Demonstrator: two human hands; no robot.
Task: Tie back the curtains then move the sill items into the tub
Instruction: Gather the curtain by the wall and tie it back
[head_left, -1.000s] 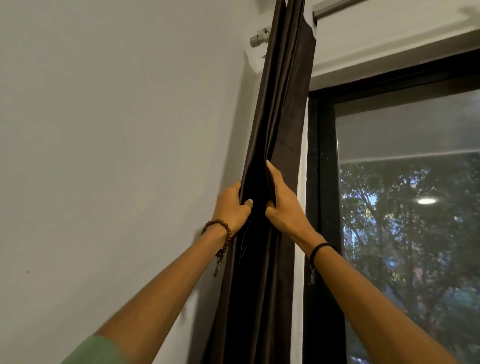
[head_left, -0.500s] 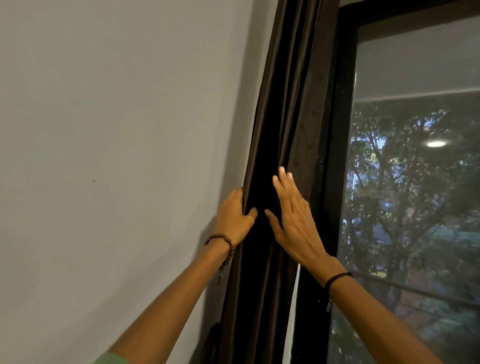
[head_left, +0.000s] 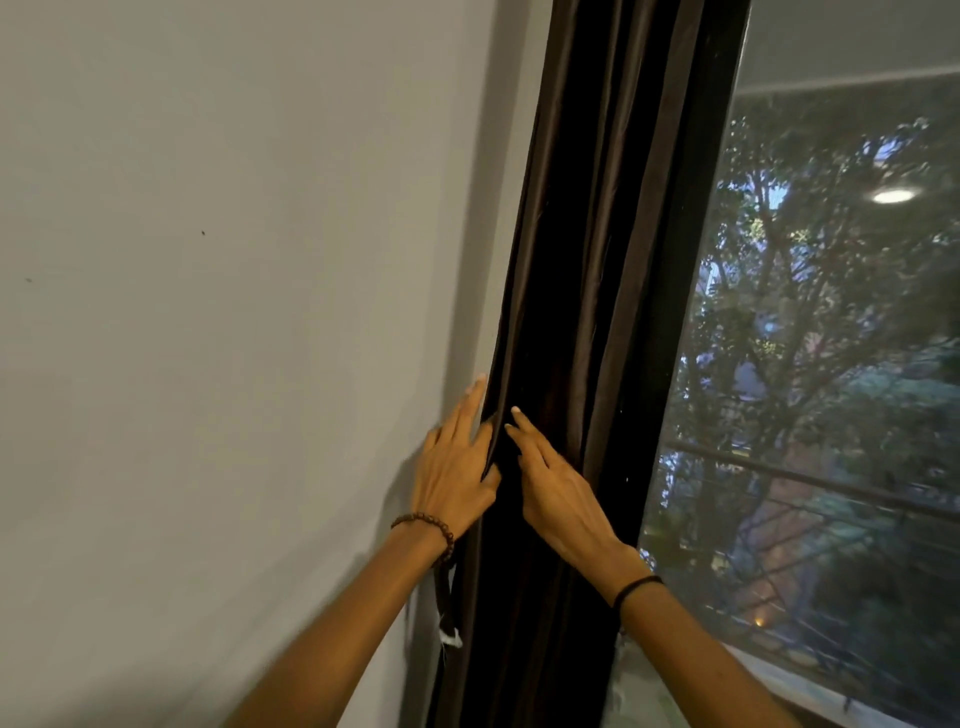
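A pale wall (head_left: 208, 312) is lying left of the hands, a dark-framed window (head_left: 831, 364) right. The gathered curtain (head_left: 597, 260) is hanging between them, long axis near upright. The left hand (head_left: 454, 475) and right hand (head_left: 558, 493) are pressing it, fingers loosely spread, gripping nothing.

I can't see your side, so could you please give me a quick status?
Left hand and right hand open, fingers pressed into gathered curtain. Curtain bunched beside window frame, not tied. Nothing in the way.

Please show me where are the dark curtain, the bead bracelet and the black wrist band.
dark curtain (head_left: 597, 260), head view, on the gathered folds.
bead bracelet (head_left: 434, 525), head view, on beads at the left wrist.
black wrist band (head_left: 636, 588), head view, on the band's middle.
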